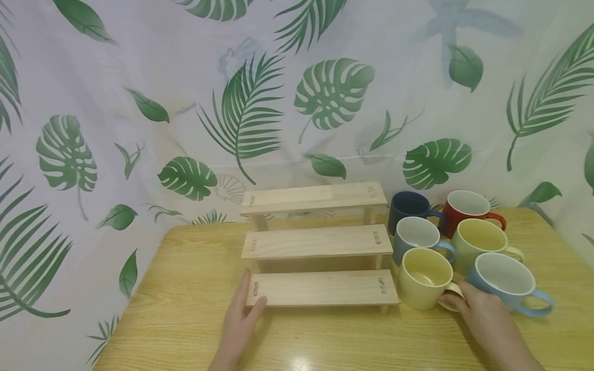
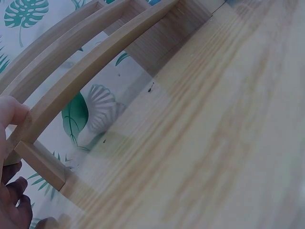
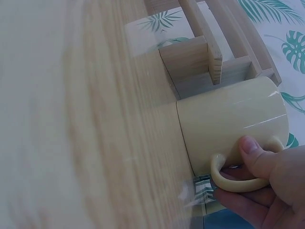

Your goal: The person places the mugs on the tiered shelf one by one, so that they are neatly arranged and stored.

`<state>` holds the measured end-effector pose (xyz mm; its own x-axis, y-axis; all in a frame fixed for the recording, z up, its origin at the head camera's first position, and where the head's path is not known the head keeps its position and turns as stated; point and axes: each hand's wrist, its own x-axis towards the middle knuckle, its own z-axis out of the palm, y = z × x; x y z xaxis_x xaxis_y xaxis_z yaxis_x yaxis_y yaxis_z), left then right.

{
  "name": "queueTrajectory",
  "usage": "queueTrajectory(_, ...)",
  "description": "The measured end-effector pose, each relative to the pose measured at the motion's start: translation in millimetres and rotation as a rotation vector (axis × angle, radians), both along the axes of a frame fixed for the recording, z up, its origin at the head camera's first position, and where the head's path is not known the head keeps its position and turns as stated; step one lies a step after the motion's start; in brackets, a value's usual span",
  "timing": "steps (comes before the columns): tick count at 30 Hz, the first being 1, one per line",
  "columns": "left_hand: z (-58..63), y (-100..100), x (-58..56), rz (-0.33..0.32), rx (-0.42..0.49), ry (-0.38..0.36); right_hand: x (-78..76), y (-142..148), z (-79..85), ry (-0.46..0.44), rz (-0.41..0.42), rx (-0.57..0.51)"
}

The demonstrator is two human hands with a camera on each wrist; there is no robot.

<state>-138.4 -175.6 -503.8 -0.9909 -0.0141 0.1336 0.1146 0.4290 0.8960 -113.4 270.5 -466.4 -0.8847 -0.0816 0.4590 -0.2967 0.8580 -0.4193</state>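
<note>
Currently, items as follows.

Wooden rack [image 1: 320,242], one, three-stepped: stands upright on the table [image 1: 181,299]. Left hand [image 1: 238,314] grips the left end of its lowest step, thumb at the front edge.

Near yellow mug [image 1: 419,293], one: upright, just beside the right end of the lowest step; whether the two touch is unclear. Right hand [image 1: 484,312] pinches its handle between thumb and fingers. Its base appears to rest on the table, though a slight lift cannot be ruled out.

Mugs without a hand on them, five, all upright on the table: dark-blue mug [image 1: 402,212] at the back beside the top step; inner light-blue mug [image 1: 401,251] between it and the near yellow mug; in the outer row, back to front, red mug [image 1: 455,221], far yellow mug [image 1: 482,241], outer light-blue mug [image 1: 501,283].

Progress, as judged: early. Done: one mug grasped, rack held. Left: the grasped mug's placing, with all six mugs standing right of the rack; five remain ungrasped.
</note>
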Motion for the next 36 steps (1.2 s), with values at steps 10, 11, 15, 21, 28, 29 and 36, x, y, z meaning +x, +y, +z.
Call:
queueTrajectory(10,-2.5,-2,2.0,-0.008,0.008,0.002,1.0,-1,-2.9,-0.007,-0.001,-0.004)
queueTrajectory(11,-2.9,-2,2.0,-0.008,0.008,0.002,1.0,-1,-2.9,-0.006,-0.001,-0.005)
queueTrajectory(15,-3.1,-2,1.2,-0.003,0.013,0.009,0.1,-1,-3.5,0.005,0.002,-0.007)
queueTrajectory(21,-5.3,-4,1.7,-0.007,0.011,0.01,0.6,-1,-5.2,0.035,0.013,-0.002)
queueTrajectory(28,-5.2,-4,1.1,-0.002,0.03,0.0,0.1,-2,-1.8,-0.007,-0.02,-0.034)
queueTrajectory(29,-4.8,-4,1.1,-0.001,0.029,-0.001,0.3,-1,-1.1,-0.026,-0.029,-0.038)
queueTrajectory(36,-0.7,0,-0.2,-0.009,0.036,-0.002,3.0,1,5.0,-0.141,-0.082,-0.078)
